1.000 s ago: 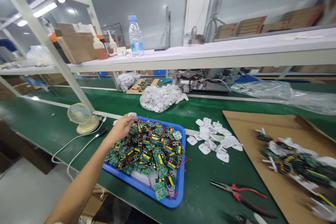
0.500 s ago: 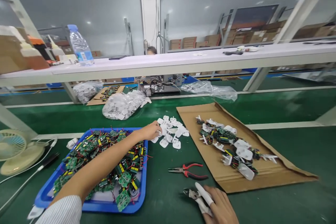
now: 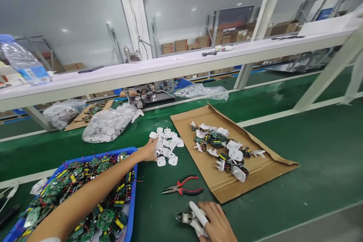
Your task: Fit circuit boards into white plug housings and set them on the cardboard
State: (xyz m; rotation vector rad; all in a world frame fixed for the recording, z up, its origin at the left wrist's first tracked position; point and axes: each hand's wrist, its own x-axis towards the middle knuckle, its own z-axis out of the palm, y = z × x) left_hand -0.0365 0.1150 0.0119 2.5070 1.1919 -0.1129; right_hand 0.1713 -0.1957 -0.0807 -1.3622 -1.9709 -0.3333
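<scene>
My left hand (image 3: 148, 149) reaches across the blue tray to the left edge of a pile of white plastic plug covers (image 3: 172, 145). Its fingers are bent and closed on a white plug cover at that edge; the fingertips are partly hidden. My right hand (image 3: 217, 221) rests low on the green bench, wrapped round a pair of side cutters (image 3: 185, 217) with the jaws pointing left. White coverings show on its thumb and forefinger. Just beyond it lie red-and-black long-nose pliers (image 3: 181, 186), untouched, handles apart.
The blue tray (image 3: 132, 193) at left is heaped with green circuit boards. At right, a cardboard sheet (image 3: 195, 159) bears boards joined to white plugs. Clear bags of white parts (image 3: 109, 124) lie behind. A shelf (image 3: 181, 62) crosses above, with a water bottle (image 3: 28, 64) on it.
My view has swung to the right, so the bench things sit further left. My left hand remains at the white pile; my right hand still holds the side cutters.
</scene>
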